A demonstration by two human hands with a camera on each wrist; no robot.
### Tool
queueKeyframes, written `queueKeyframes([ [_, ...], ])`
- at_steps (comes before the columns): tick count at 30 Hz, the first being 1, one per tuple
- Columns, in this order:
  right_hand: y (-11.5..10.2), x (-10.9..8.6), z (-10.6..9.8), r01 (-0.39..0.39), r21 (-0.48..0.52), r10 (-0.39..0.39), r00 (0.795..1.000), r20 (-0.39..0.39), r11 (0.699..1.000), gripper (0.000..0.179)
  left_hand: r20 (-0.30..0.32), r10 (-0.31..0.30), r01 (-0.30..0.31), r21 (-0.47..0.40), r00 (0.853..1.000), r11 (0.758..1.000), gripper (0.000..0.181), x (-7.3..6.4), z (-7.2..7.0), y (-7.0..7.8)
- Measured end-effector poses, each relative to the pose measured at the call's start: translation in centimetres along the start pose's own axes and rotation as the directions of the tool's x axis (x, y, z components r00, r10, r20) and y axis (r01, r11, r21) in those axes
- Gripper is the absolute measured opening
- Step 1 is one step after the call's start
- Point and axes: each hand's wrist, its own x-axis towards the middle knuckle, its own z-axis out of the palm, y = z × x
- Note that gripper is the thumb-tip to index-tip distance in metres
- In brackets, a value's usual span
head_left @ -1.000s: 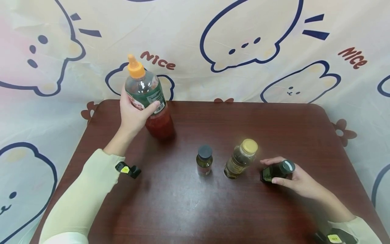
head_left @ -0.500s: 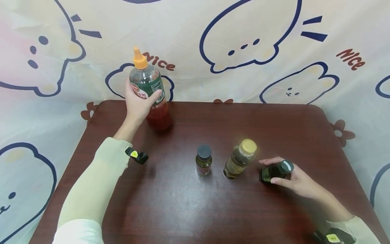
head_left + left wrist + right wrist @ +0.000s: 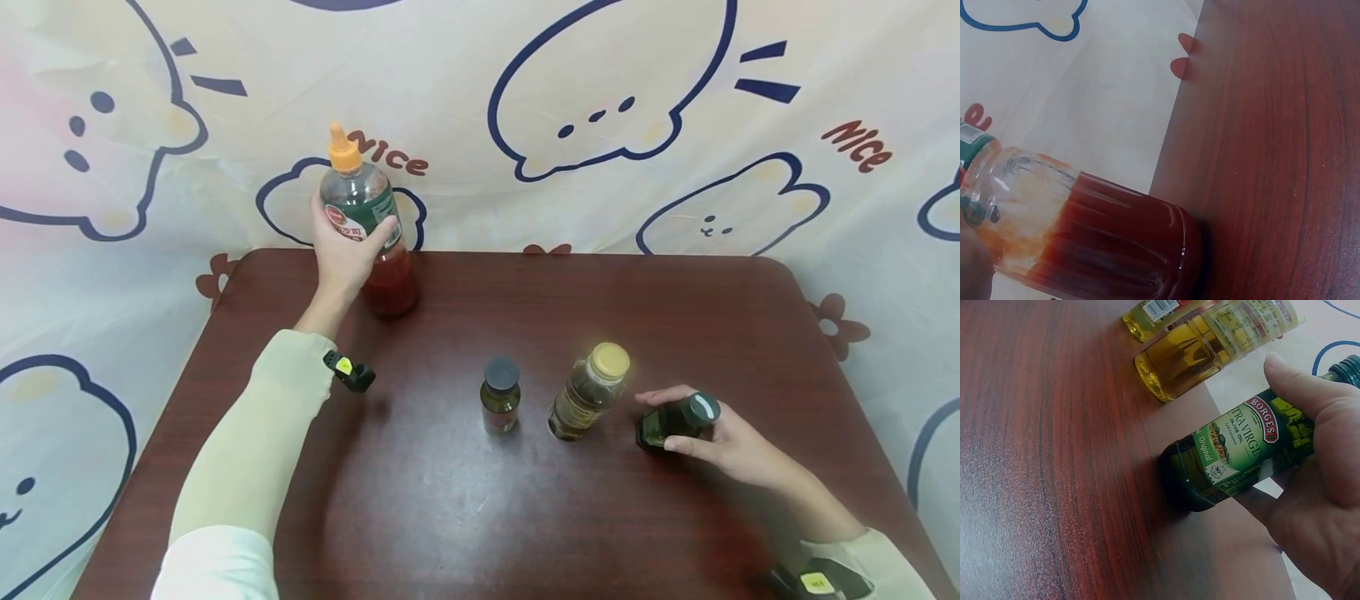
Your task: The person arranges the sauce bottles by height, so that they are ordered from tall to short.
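At the table's far left, my left hand (image 3: 341, 254) grips a large squeeze bottle of red sauce (image 3: 392, 283) around its green label. The bottle has an orange nozzle cap and stands upright; in the left wrist view the red sauce (image 3: 1116, 244) fills its lower part, its base at the tabletop. On the right side, my right hand (image 3: 742, 450) holds a small dark green olive oil bottle (image 3: 1235, 447), thumb on one side and fingers around the other. Its base meets the tabletop in the right wrist view, and its label faces that camera.
Between the hands stand a yellow-capped bottle of golden oil (image 3: 581, 400) and a smaller grey-capped bottle (image 3: 500, 404). All are on a dark red-brown wooden table (image 3: 465, 525). A patterned cloth (image 3: 465, 83) hangs behind the far edge.
The left hand has moved the sauce bottle slightly farther back, and the bottle now stands more upright. The right hand keeps its hold on the olive oil bottle in the same place.
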Motion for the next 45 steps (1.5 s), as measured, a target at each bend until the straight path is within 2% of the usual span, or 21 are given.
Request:
queueKeyframes([
  [13, 0.1, 0.1, 0.0, 0.007, 0.010, -0.007, 1.000, 0.006, 1.000, 0.060, -0.025, 0.008, -0.007, 0.013, 1.000, 1.000, 0.097, 0.5, 0.3, -1.4],
  [25, 0.4, 0.0, -0.1, 0.029, 0.015, -0.029, 1.000, 0.007, 0.999, 0.060, 0.006, 0.008, -0.008, 0.008, 1.000, 1.000, 0.099, 0.4, -0.1, -1.8],
  [29, 0.4, 0.0, 0.0, 0.029, 0.015, -0.029, 1.000, 0.005, 0.999, 0.061, 0.017, 0.011, -0.011, 0.010, 1.000, 1.000, 0.105, 0.3, -0.3, -1.9],
  [33, 0.1, 0.0, -0.1, 0.019, 0.003, -0.019, 1.000, 0.002, 1.000, 0.061, 0.008, 0.044, -0.044, -0.004, 0.999, 0.999, 0.110, 0.0, -1.0, -2.0],
  [38, 0.0, 0.1, -0.2, -0.003, -0.008, 0.003, 1.000, -0.002, 1.000, 0.060, 0.022, 0.095, -0.096, 0.056, 0.995, 0.994, 0.100, -1.1, -2.1, -1.5],
  [43, 0.3, 0.1, -0.2, 0.009, 0.003, -0.009, 1.000, 0.004, 1.000, 0.060, 0.035, 0.182, -0.185, 0.097, 0.983, 0.978, 0.092, -2.6, -3.7, -1.6],
  [45, 0.3, 0.1, -0.2, 0.016, 0.002, -0.017, 1.000, 0.004, 1.000, 0.060, 0.033, 0.225, -0.227, 0.101, 0.974, 0.969, 0.089, -3.5, -4.3, -1.1],
])
